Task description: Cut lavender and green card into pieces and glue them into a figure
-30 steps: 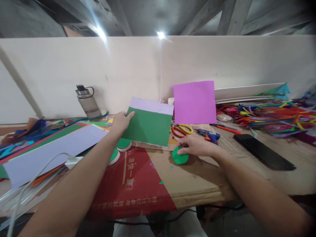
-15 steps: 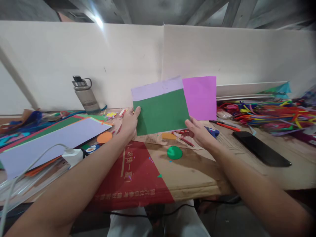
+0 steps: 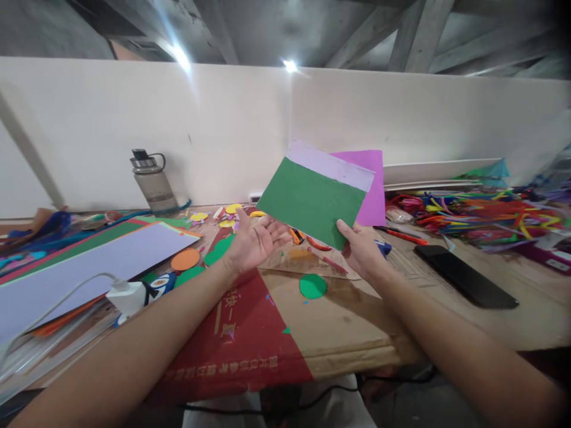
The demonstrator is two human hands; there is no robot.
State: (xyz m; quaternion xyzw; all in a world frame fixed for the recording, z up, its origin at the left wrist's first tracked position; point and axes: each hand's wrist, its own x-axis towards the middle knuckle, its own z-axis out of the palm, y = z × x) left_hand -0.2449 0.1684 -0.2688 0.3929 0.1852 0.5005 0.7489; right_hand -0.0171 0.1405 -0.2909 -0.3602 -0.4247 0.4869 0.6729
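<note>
My right hand pinches the lower corner of a green paper sheet backed with pale lilac paper, holding it tilted above the cardboard-covered table. My left hand is open, palm up, just under the sheet's left corner (touching or not, I cannot tell). A small green paper circle lies on the cardboard below, and a magenta paper sheet stands behind.
</note>
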